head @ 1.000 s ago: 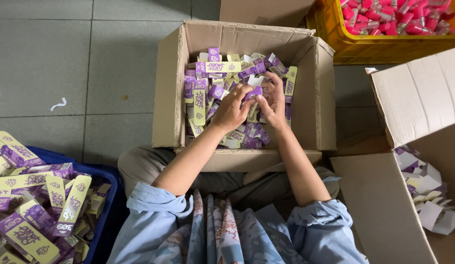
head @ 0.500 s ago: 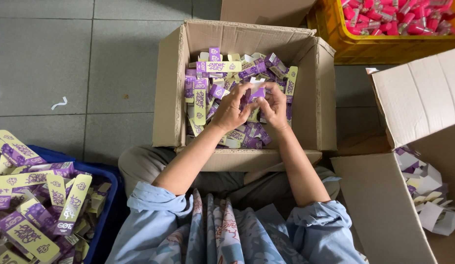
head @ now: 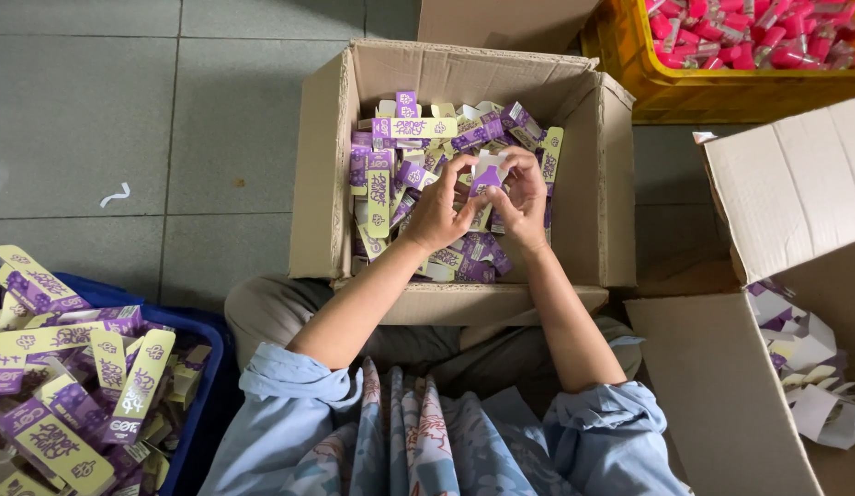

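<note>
An open cardboard box stands on the floor in front of me, filled with several small purple and pale-yellow cartons. Both my hands are over the pile. My left hand and my right hand together pinch one small purple and white carton between their fingertips, held just above the heap. My forearms reach in over the box's near flap.
A blue crate at lower left holds several flat purple and yellow carton blanks. At the right lies an open cardboard box with white and purple scraps. An orange crate of pink items stands at the top right. Grey tiled floor lies to the left.
My hands have lifted slightly and turned the small carton between the fingertips; its white end now shows. The boxes have not moved.
</note>
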